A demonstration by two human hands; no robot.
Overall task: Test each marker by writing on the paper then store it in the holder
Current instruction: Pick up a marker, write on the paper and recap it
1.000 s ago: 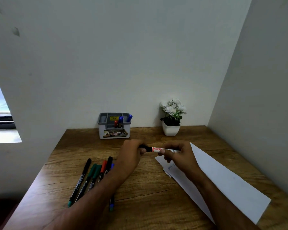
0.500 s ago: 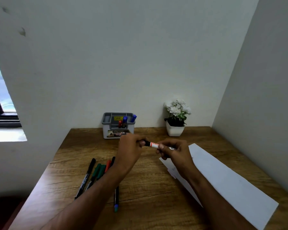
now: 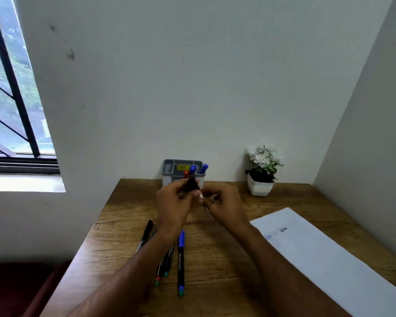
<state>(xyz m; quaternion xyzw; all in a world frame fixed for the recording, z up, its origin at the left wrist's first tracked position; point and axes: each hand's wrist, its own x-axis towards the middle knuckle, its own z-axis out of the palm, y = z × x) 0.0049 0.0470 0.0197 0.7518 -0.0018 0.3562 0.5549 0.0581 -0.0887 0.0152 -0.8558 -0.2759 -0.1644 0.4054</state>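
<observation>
Wooden desk (image 3: 215, 248) fills the corner; in front of the grey holder (image 3: 169, 171), left hand (image 3: 174, 202) pinches the black-capped marker (image 3: 191, 185), right hand (image 3: 224, 202) grips its barrel. Light, rigid, smooth: best held mid-barrel.

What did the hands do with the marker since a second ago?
Both hands carried the marker away from the paper and up toward the grey holder. Earlier it lay level between them; now its black cap end tips upward in the left hand, while the right hand grips the body. The loose markers on the table, the holder's markers and the plant stayed put.
</observation>
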